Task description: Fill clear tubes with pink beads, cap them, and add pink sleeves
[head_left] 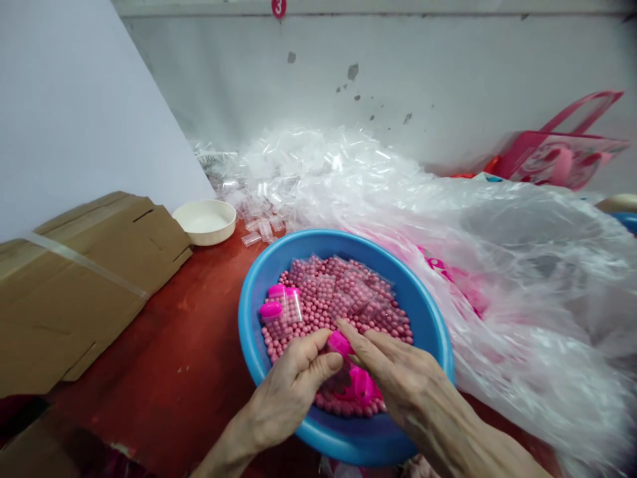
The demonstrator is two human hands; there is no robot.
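Over a blue basin (251, 345) full of pink beads (318, 312), my two hands meet at a bright pink cap (340, 343). My left hand (291, 388) is closed around a small clear container under that cap, mostly hidden by the fingers. The fingers of my right hand (405, 372) press against the cap from the other side. More pink caps (362, 385) lie in the basin just below the hands. Capped bead-filled containers (281, 309) rest at the basin's left. Several clear containers filled with beads (353, 289) lie on the beads toward the back.
Clear empty containers (263, 229) are heaped behind the basin. Thin clear plastic sheeting (522, 279) spreads along the right. A white round dish (206, 222) and flattened cardboard (94, 279) are at left on the red table (199, 345). A pink bag (552, 156) stands by the wall.
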